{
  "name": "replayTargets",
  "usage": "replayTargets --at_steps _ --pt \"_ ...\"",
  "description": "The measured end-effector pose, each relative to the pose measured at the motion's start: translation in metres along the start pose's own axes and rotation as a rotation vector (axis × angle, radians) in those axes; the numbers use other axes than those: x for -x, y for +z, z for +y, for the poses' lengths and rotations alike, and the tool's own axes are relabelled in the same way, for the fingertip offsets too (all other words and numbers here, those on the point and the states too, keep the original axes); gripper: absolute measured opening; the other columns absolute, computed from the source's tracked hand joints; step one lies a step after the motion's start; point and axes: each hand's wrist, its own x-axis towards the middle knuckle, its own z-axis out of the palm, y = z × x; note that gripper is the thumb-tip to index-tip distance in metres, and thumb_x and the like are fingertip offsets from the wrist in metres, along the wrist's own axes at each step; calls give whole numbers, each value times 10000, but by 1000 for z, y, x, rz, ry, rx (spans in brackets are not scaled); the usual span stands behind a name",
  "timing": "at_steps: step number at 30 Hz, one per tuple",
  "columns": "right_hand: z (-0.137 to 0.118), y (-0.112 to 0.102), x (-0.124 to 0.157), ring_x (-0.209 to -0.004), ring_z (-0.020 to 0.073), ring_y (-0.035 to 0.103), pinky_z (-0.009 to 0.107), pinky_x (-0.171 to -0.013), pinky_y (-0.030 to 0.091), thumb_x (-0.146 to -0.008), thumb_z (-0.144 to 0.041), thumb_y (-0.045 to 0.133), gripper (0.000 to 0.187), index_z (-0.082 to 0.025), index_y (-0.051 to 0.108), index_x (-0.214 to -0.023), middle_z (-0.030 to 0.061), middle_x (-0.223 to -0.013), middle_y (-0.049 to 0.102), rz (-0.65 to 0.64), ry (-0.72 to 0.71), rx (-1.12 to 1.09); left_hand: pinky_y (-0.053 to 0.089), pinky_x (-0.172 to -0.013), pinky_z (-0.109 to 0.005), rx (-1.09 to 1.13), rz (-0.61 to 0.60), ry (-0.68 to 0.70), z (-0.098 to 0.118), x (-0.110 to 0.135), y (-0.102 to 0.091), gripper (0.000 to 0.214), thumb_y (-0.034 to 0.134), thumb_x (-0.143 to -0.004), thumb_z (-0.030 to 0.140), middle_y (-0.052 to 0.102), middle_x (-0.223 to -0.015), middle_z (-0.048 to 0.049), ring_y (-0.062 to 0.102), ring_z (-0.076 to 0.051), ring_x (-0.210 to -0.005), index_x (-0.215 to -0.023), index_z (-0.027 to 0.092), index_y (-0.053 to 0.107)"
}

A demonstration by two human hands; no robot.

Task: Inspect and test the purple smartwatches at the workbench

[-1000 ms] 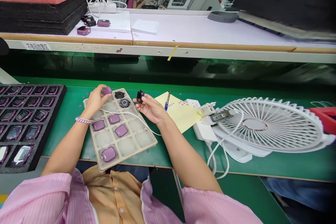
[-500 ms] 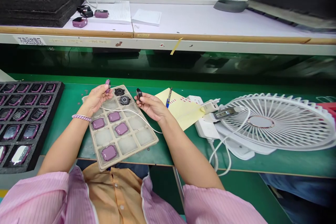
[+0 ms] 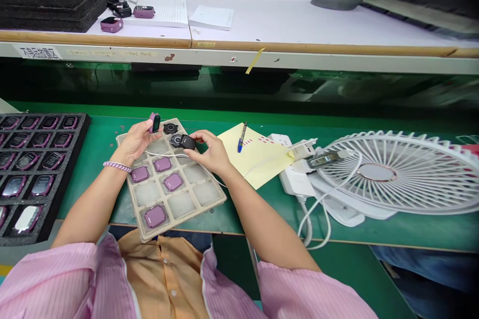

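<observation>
In my left hand is a small purple watch case, pinched upright with its dark face turned to the right. My right hand grips a black squarish watch part by its edge, above the upper right of the beige compartment tray. Beside that part, a black watch back with a round centre sits in a compartment, and another black watch back lies in the one behind. Several purple watch cases lie face down in other compartments. A thin white cable crosses the tray.
At left, a black foam tray holds many purple watches. Right of the tray are yellow paper, a pen, a white power strip and a white fan. On the shelf lie watches and papers. Another person sits beyond.
My right hand has moved left with the black watch part, from beside the tray to over its upper compartments. The watch case in my left hand has turned, showing its dark face.
</observation>
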Motion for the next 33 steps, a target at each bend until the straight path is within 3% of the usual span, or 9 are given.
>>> replayTargets --at_steps 4,10,23,33 --pt "1 -3 1 -923 283 659 408 -855 570 -794 -335 758 239 -226 675 -990 87 -1042 692 18 -110 135 607 -765 -283 -31 -13 -5 -1 0 -1 532 1013 -549 501 734 -855 -50 713 -178 -831 -830 137 745" --pt "-1 -5 2 -1009 324 665 431 -883 542 -802 -304 758 266 -231 667 -1040 98 -1078 700 -16 -121 283 599 -788 -296 -76 -46 -27 -1 1 -1 579 1012 -522 553 739 -866 -47 706 -180 -843 -850 148 758" --pt "1 -4 3 -1051 341 677 433 -896 510 -802 -298 763 300 -216 654 -1069 112 -1094 718 -23 -196 371 577 -785 -303 -103 -36 -48 -1 4 6 615 1034 -416 586 744 -814 -59 695 -197 -838 -746 143 765" --pt "1 -5 4 -1069 344 674 437 -916 494 -810 -307 759 297 -225 652 -1075 108 -1119 723 -34 -196 396 579 -807 -309 -111 -56 -50 -2 3 3 603 1028 -455 585 748 -833 -65 703 -200 -832 -769 138 772"
